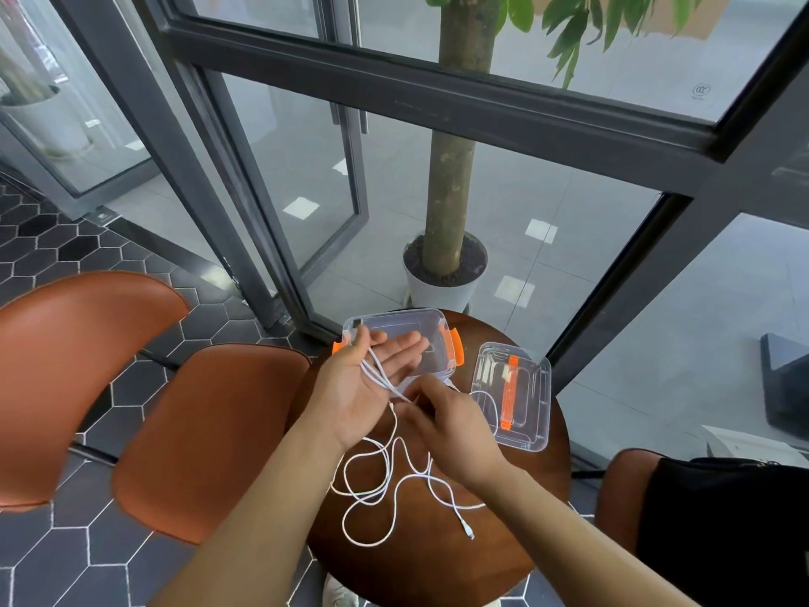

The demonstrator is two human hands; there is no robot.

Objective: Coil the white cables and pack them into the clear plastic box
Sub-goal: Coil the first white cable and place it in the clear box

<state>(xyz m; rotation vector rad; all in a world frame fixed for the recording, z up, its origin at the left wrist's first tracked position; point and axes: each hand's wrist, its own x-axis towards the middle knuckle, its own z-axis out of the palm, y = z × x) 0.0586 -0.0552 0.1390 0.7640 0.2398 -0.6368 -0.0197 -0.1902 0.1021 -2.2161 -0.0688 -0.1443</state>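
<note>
Clearly mid-coil: my left hand [372, 383] lay flat, palm up, white cable [372, 488] strands across it; my right hand [455, 427] pinched the cable beside that palm. Slack sprawled below both hands, clear plastic box [437, 319] just beyond the left fingers. Next, I judged, another wrap

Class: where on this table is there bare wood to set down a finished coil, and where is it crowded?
Bare wood: the table's near edge below the cables' loops, and a wedge between lid and right forearm. Crowded: cables across the centre, box and lid at the far side.
</note>
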